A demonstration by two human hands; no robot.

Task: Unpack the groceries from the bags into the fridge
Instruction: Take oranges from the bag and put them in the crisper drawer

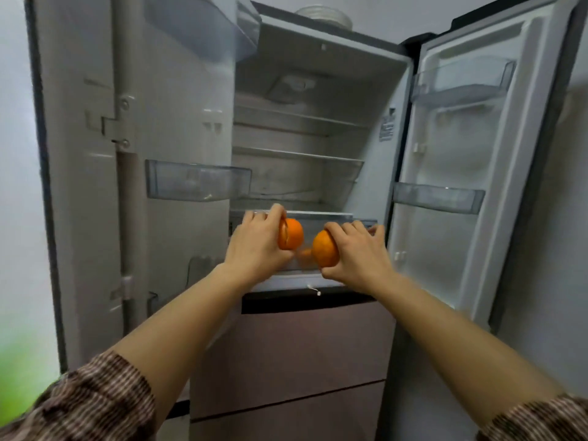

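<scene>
Striped sleeves (95, 399) sitting nearest, at 7 and 5 o'clock; bare forearms reaching toward 12. Left hand (257, 246) curling round left orange (292, 238); right hand (362, 256) gripping right orange (324, 254). Fruits hanging near each other, not touching, at clear drawer (318, 214) low in open fridge (318, 74). Step in hand, likely: stowing oranges. Next move probably calling for lowering both past drawer rim, then loosening fingers. Orange blur showing through drawer front at 6 o'clock of gap between fruits: third orange or reflection, cannot tell.
</scene>
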